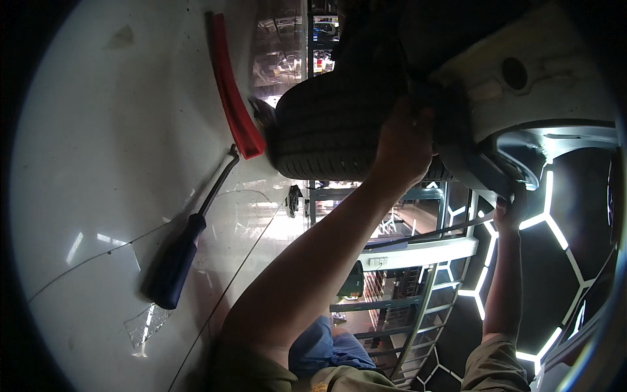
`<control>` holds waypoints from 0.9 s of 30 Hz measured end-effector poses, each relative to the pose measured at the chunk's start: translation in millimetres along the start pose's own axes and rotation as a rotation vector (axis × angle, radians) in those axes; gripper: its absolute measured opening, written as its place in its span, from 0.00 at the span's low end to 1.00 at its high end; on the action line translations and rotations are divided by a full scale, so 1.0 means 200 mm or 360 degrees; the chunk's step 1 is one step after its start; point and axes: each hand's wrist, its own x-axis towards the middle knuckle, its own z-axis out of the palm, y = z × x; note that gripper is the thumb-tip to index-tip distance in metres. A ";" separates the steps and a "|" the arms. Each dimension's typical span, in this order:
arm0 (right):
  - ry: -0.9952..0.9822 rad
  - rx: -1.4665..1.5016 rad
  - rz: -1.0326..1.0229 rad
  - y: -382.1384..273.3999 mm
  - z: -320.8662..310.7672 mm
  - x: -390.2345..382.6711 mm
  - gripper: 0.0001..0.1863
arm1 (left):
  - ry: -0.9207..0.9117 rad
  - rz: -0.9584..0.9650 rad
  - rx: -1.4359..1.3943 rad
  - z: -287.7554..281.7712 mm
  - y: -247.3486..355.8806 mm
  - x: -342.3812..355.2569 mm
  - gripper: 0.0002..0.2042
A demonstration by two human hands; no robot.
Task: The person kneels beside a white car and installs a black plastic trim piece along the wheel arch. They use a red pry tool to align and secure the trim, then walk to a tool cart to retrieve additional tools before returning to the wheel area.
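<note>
Head view: the dark curved trim [471, 168] sits right of centre, between the tyre [326, 127] and the pale body panel [555, 98]. Right hand [511, 208] has its thumb and fingers closed on the trim's lower end. Left hand [405, 144] is curled against the dark area by the tread; shadow hides its fingertips, can't tell whether they grip the trim.

Risks, my read: uneven pull between hands could kink or crack the trim. A sudden release could knock knuckles on the tyre, or let a loose end scrape the panel. Poor light there makes a missed catch likelier. Blue-handled hook tool [186, 251] and red curved strip [236, 98] lie on the glossy floor [85, 176], left: trip hazard.

Trim look: dark grey, matte, smooth, bowed; upper end lost in shadow. No crack visible.
</note>
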 end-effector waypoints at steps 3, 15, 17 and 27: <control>-0.0269 0.0179 0.0237 -0.13 -0.03 0.04 0.33 | 0.0099 0.0003 0.0278 -0.01 -0.03 -0.03 0.14; -0.0294 0.0205 0.0222 -0.16 -0.05 -0.09 0.33 | 0.0118 -0.0038 0.0503 0.04 0.01 -0.10 0.12; -0.0287 0.0101 0.0235 -0.20 -0.04 -0.09 0.33 | 0.0140 -0.0018 0.0552 0.04 0.00 -0.10 0.12; -0.0521 0.0188 0.0354 -0.24 -0.10 -0.09 0.28 | 0.0212 -0.0170 0.0680 0.08 0.09 -0.12 0.15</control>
